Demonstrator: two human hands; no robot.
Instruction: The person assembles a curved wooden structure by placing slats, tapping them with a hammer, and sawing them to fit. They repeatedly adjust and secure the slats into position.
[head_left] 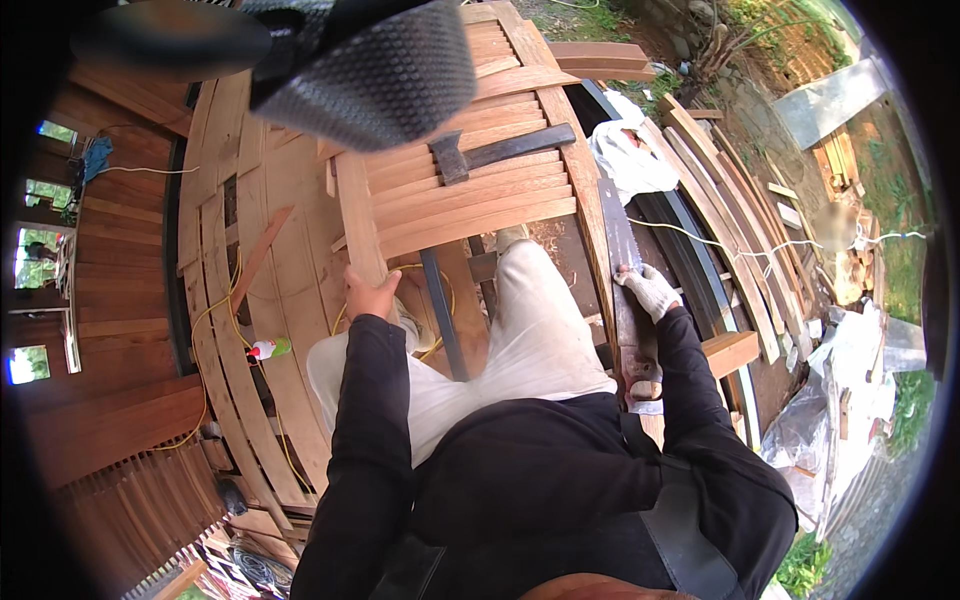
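My left hand (370,295), bare, grips the near end of an upright wooden plank (358,215) that leans against a curved slatted wooden structure (480,195). My right hand (648,290), in a white work glove, presses on the flat blade of a handsaw (620,245) lying along the structure's right edge; the saw's wooden handle (640,375) sits below my forearm. A hatchet (500,150) rests on the slats beyond both hands. My knees in light trousers are between my arms.
A yellow cord (215,310) trails over curved planks at left, near a small green and white bottle (268,348). White cloth (630,160) lies at upper right. Loose boards (720,190), plastic sheeting (830,400) and grass lie to the right. A dark hat brim (370,70) covers the top.
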